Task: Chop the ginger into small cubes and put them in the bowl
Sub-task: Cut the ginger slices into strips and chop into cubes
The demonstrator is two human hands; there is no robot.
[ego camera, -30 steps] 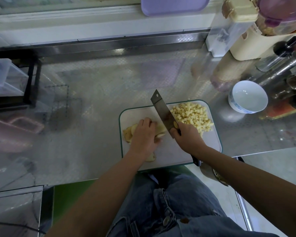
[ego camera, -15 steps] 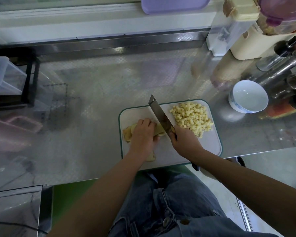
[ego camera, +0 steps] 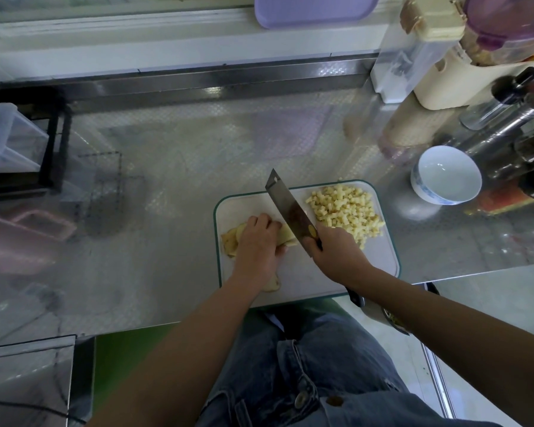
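Ginger [ego camera: 229, 240] lies in pale, flat slices on the left of the board [ego camera: 379, 263], pinned under the left hand [ego camera: 258, 241]. Its fingers curl over the stack, likely to keep the tips clear of the blade. The right hand [ego camera: 333, 251] grips the cleaver [ego camera: 290, 204] right up at the blade, probably for control. The broad steel rectangle leans with its edge at the slices' right end. Small yellow cubes [ego camera: 344, 208] are heaped on the board's right side, handy for the glossy white bowl [ego camera: 446, 177], which sits empty on the shiny, dimpled counter [ego camera: 182, 167] nearby.
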